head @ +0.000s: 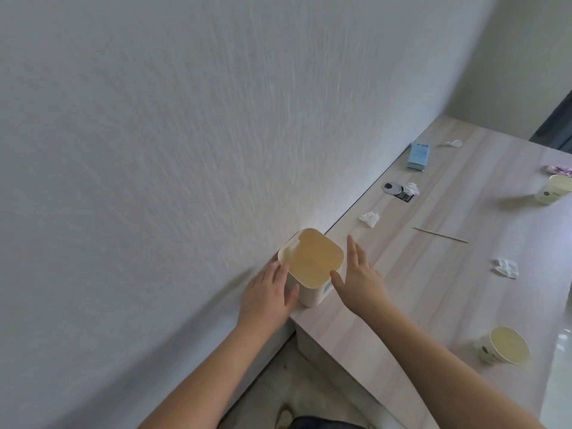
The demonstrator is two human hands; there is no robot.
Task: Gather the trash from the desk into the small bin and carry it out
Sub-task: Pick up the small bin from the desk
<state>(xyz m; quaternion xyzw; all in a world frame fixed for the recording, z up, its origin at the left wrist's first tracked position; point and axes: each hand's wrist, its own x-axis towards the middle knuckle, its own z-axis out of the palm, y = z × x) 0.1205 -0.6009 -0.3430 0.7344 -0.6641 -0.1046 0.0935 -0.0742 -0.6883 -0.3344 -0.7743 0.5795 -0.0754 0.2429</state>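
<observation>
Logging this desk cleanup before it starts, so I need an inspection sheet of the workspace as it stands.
Surface: pale wood-grain desk against a white wall.
Job's things: small bin, open-topped, at the desk's corner; crumpled tissues; wooden stick; two paper cups.
Clutter: blue box; black card.
Grippers: left hand and right hand flank the bin, fingers straight.
Cables: nothing seen; one grommet.
Surroundings: floor below.

Print on blue box [418, 157], cups illegible
</observation>
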